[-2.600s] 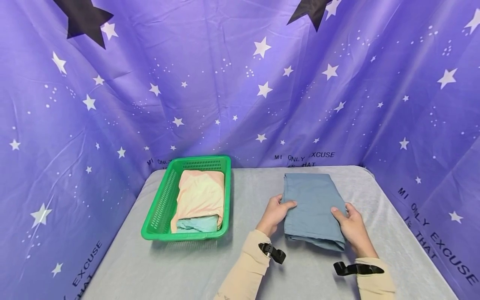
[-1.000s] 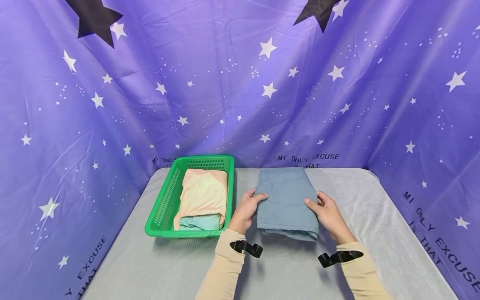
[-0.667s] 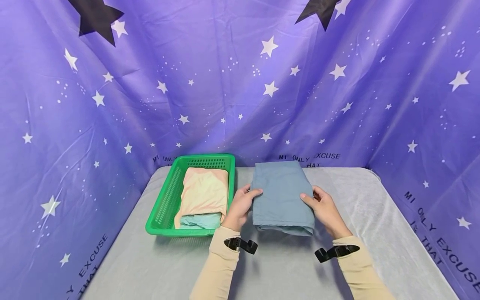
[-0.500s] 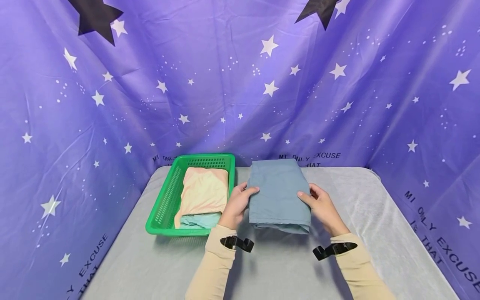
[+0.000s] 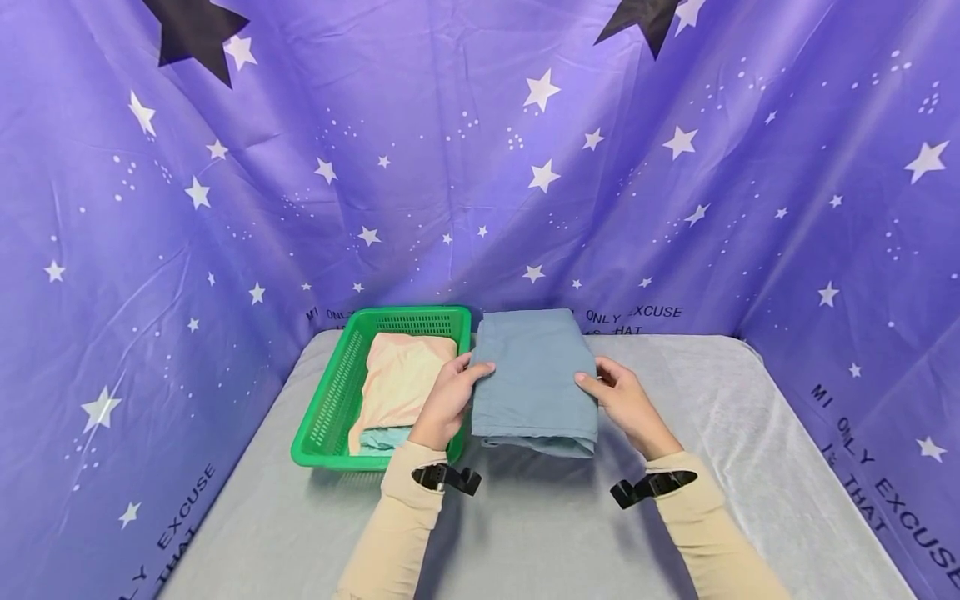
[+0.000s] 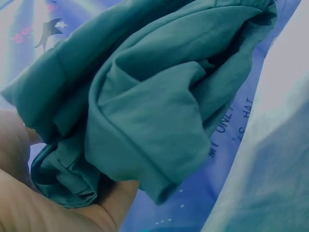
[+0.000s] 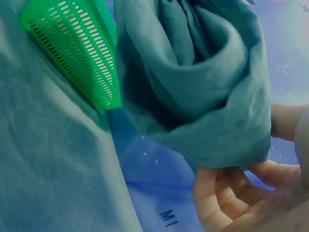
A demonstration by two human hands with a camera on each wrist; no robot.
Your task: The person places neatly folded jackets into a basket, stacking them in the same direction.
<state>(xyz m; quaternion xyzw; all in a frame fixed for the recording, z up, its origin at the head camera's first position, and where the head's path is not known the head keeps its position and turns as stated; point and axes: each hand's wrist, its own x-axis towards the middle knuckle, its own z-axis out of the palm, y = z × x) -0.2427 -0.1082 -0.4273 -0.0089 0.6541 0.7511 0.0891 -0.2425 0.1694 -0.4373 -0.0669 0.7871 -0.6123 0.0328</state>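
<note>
A folded blue-grey cloth (image 5: 534,375), its kind of garment unclear, hangs above the table between both hands. My left hand (image 5: 444,404) grips its left edge with the thumb on top, and my right hand (image 5: 628,407) grips the right edge in the same way. Loose layers of the cloth (image 6: 149,111) show from the side in the left wrist view. In the right wrist view, fingers (image 7: 231,193) curl under the cloth's rounded fold (image 7: 207,121). The left hand is in front of the right side of a green basket (image 5: 318,417).
Inside the basket lie a folded peach cloth (image 5: 405,375) and a mint-green cloth (image 5: 384,439) partly under it. A grey cover (image 5: 540,533) lies over the table. Purple star-printed curtains (image 5: 420,167) close in the back and sides.
Both hands have carried the folded blue-grey cloth left and upward from the right part of the table, close to the basket. Their grip looks the same, and the basket stays put.
</note>
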